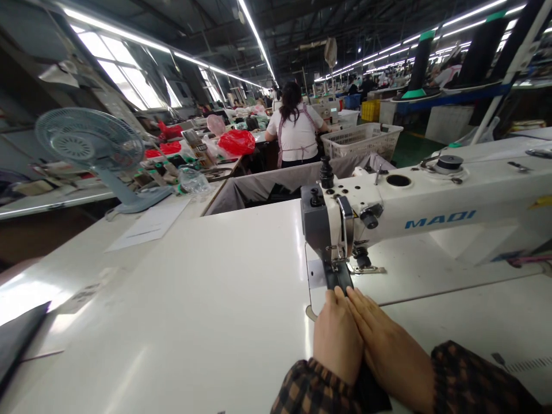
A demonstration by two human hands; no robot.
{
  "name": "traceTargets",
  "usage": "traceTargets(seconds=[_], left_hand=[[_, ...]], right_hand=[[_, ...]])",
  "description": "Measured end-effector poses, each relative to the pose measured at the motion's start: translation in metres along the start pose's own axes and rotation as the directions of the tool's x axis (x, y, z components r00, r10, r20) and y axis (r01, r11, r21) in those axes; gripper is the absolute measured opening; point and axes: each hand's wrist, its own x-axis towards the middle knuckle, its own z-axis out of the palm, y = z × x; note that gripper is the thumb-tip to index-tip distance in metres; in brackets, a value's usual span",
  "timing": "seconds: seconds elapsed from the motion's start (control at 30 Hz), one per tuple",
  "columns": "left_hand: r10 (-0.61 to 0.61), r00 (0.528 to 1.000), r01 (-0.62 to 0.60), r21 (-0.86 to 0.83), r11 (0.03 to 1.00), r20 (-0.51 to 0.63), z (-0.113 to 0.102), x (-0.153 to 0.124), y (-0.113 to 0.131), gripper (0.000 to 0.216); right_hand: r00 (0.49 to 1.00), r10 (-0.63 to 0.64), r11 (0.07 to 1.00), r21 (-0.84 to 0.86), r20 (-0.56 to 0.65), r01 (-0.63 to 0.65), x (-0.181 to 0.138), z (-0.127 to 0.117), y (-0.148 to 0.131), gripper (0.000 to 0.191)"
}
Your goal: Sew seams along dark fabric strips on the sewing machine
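Observation:
My left hand [336, 336] and my right hand [386, 345] lie side by side, fingers stretched flat, on a dark piece of fabric [338, 279] on the white table [194, 310]. The fingertips of both hands reach right up to the needle area of a white sewing machine [431, 201] marked MAQI. The dark fabric runs under the presser foot and back beneath my palms to my checked sleeves. Most of the fabric is hidden under my hands.
A pale blue desk fan [90, 146] stands at the far left beside a sheet of paper [149, 224]. A dark flat piece [19, 339] lies at the table's left edge. Ahead, a person in white [295, 132] sits near a white basket [362, 140] and red bags [237, 141].

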Motion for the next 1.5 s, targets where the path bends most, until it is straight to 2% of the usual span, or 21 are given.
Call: traceTargets(seconds=[0.2,0.33,0.43,0.57,0.63,0.7,0.83,0.9,0.97,1.07,1.17,1.27,1.4,1.5], left_hand=[[0.049,0.999,-0.05,0.055,0.997,0.011,-0.009,0.009,0.006,0.039],[0.073,0.996,-0.071,0.046,0.996,-0.044,-0.002,-0.005,0.009,0.04],[0.131,0.983,-0.134,-0.015,0.991,-0.124,0.014,-0.024,0.003,0.049],[0.259,0.958,-0.276,-0.148,0.95,-0.124,0.028,-0.053,-0.016,0.055],[0.24,0.964,-0.263,-0.266,0.927,-0.115,0.025,-0.063,-0.025,0.049],[0.201,0.974,-0.227,-0.367,0.902,-0.106,0.017,-0.069,-0.03,0.043],[0.195,0.973,-0.23,-0.455,0.86,-0.123,0.008,-0.069,-0.032,0.044],[0.228,0.96,-0.275,-0.414,0.868,-0.159,0.011,-0.067,-0.03,0.038],[0.304,0.932,-0.35,-0.276,0.895,-0.196,0.017,-0.068,-0.029,0.027],[0.421,0.881,-0.428,0.016,0.904,-0.214,0.026,-0.069,-0.028,0.024],[0.474,0.862,-0.447,0.173,0.878,-0.177,0.027,-0.069,-0.029,0.027],[0.507,0.857,-0.48,0.217,0.85,-0.092,0.021,-0.068,-0.03,0.024],[0.551,0.834,-0.538,0.236,0.809,0.014,0.007,-0.066,-0.028,0.021],[0.52,0.854,-0.518,0.132,0.845,0.016,-0.006,-0.056,-0.027,0.011]], right_hand=[[0.999,-0.029,0.999,0.017,-0.015,0.029,0.005,0.0,0.003,0.061],[0.997,-0.034,0.999,0.02,-0.067,0.036,0.006,0.004,0.005,0.06],[0.997,-0.047,0.998,0.033,-0.068,0.049,0.003,0.0,0.008,0.054],[0.989,-0.148,0.989,-0.024,-0.008,0.147,-0.011,-0.016,0.008,0.049],[0.976,-0.218,0.972,-0.092,-0.016,0.215,-0.022,-0.024,0.004,0.043],[0.968,-0.243,0.963,-0.136,-0.07,0.232,-0.031,-0.028,-0.001,0.033],[0.943,-0.271,0.959,-0.132,-0.192,0.249,-0.039,-0.025,-0.009,0.026],[0.921,-0.296,0.954,-0.133,-0.252,0.27,-0.039,-0.022,-0.009,0.025],[0.906,-0.317,0.948,-0.12,-0.28,0.295,-0.038,-0.02,-0.008,0.025],[0.905,-0.339,0.941,-0.077,-0.257,0.331,-0.038,-0.019,-0.004,0.024],[0.908,-0.337,0.94,-0.027,-0.25,0.341,-0.038,-0.018,-0.001,0.022],[0.926,-0.299,0.939,0.101,-0.231,0.329,-0.039,-0.019,0.002,0.021],[0.968,-0.187,0.879,0.411,-0.167,0.241,-0.036,-0.026,0.008,0.017],[0.984,-0.07,0.834,0.531,-0.162,0.147,-0.028,-0.027,0.015,0.018]])
